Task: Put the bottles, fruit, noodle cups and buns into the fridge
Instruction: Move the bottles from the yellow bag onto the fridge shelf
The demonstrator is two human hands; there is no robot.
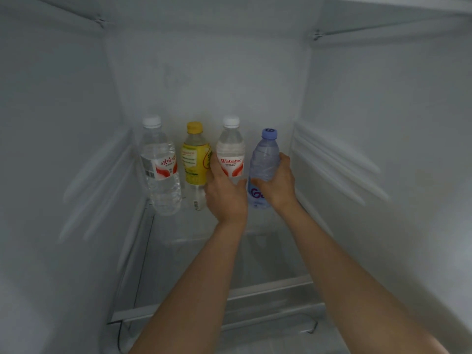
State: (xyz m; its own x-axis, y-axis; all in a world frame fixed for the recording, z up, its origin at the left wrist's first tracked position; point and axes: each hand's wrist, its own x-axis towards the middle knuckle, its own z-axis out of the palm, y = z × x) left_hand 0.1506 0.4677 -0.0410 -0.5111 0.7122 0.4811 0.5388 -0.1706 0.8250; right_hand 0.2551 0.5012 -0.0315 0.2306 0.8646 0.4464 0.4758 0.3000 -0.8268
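Four bottles stood in a row at the far end of the fridge shelf [268,284]. The clear bottle [159,167] on the left and the yellow bottle [195,159] next to it stood alone. The left hand [224,198] was wrapped around the Wahaha bottle [230,152]. The right hand [279,182] gripped the blue-capped bottle [264,159]. So the bottles looked nearly done. No fruit, noodle cups or buns were in sight, so those probably still had to go in
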